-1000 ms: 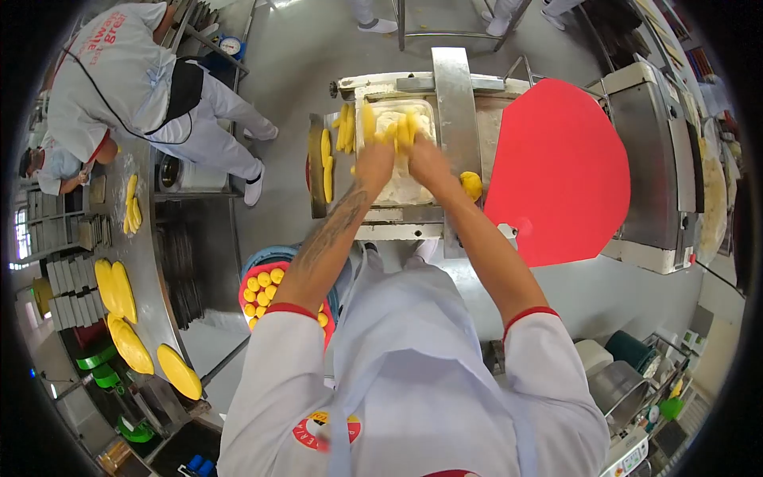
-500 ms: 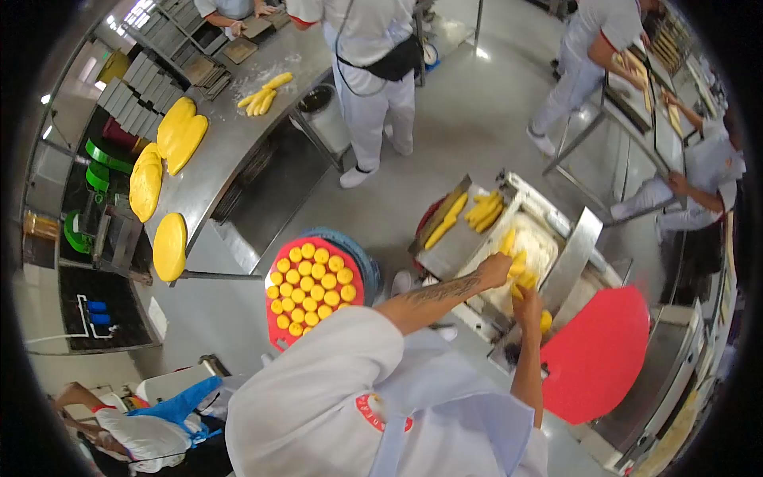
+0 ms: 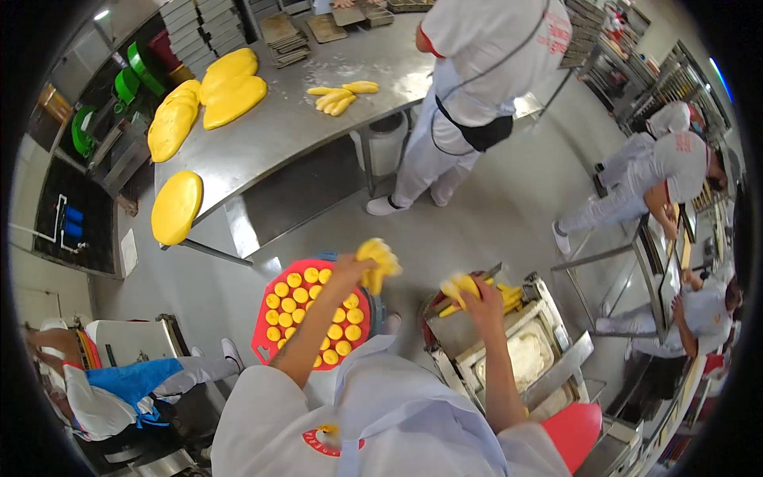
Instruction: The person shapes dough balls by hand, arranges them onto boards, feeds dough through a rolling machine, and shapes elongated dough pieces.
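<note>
My left hand (image 3: 350, 274) is raised beside the red board, closed around a bunch of yellow dough strips (image 3: 379, 264) dusted with flour. My right hand (image 3: 482, 306) grips more floured yellow dough strips (image 3: 458, 288), just above a metal tray on which other dough strips (image 3: 513, 297) lie. Below my left forearm, the red board (image 3: 261, 342) carries several round yellow dough balls (image 3: 336, 331), partly hidden by the arm. To the right of my right forearm is a machine with a flour-filled tray (image 3: 524, 355).
A steel table (image 3: 278, 119) at upper left holds large yellow dough slabs (image 3: 176, 208), a small pile of dough strips (image 3: 334, 98) and stacked pans (image 3: 284, 40). A co-worker (image 3: 469, 103) stands at its edge. Other people work at right and lower left. A red panel (image 3: 576, 433) is at lower right.
Both hands have lifted away from the flour tray with dough strips and moved apart, the left one farther left. My view has turned, bringing more of the steel table in.
</note>
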The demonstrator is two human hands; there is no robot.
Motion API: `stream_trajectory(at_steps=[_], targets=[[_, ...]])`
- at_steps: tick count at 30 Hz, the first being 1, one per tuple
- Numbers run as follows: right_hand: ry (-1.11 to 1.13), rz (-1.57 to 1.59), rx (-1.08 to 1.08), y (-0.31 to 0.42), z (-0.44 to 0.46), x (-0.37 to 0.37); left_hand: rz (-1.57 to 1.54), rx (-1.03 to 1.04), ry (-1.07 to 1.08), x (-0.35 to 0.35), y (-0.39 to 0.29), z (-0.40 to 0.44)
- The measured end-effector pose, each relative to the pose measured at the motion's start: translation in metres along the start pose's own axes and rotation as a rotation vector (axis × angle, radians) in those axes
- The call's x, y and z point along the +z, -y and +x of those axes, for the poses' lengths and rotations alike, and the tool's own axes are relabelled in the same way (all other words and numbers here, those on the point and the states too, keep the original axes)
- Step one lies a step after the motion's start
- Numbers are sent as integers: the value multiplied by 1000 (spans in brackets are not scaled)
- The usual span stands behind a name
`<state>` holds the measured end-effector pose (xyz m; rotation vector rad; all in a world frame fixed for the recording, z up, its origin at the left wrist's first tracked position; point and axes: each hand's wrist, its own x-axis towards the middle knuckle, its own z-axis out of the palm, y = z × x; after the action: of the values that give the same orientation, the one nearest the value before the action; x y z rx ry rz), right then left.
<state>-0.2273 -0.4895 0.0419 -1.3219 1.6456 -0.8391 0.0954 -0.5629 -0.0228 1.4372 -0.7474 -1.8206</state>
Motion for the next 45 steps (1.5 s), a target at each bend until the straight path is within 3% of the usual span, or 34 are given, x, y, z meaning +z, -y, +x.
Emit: stream_trajectory(at_steps=[2,3,4,5,6,7,9,11,12,13,15,17,21,23,26,29,34,37,41,44,45], targets=[[52,7,-108,61,79,33,37,97,-173,-50,-45,15],[81,175,-181,93,119,50,53,155,-241,-67,-68,30],[95,268,-247,124,163,65,-150,333,-251,-70,-103,39],[157,426,-318,149,213,83,-271,386,-264,-82,-137,64],[250,657,-320,179,258,101,-423,480,-129,-93,-177,84],[189,517,-318,211,299,113,-552,563,103,-124,-205,135],[204,381,-199,228,321,124,-687,388,-36,-112,-274,129],[344,371,32,220,322,112,-568,376,-218,-142,-231,170],[412,406,-24,189,313,107,-485,358,-304,-155,-202,191],[469,445,-87,142,298,105,-492,342,-256,-156,-165,197],[370,498,-33,50,229,96,-456,231,-169,-131,-78,183],[240,566,276,-60,134,81,-394,161,-170,-64,12,168],[-81,579,649,-189,-92,42,92,-214,313,80,142,86],[-224,532,772,-176,-142,6,237,-200,628,149,157,66],[-495,606,803,-149,-207,-17,837,50,846,224,186,52],[-698,632,747,-136,-251,-10,1021,459,638,282,262,113],[-734,722,900,-107,-292,22,1276,468,327,397,310,206],[-809,733,974,-109,-311,35,1485,305,206,429,339,218],[-833,729,989,-121,-307,31,1445,358,237,429,343,214],[-770,744,870,-124,-278,11,1129,177,507,399,365,269],[-754,769,813,-126,-266,3,764,-319,613,391,336,261]])
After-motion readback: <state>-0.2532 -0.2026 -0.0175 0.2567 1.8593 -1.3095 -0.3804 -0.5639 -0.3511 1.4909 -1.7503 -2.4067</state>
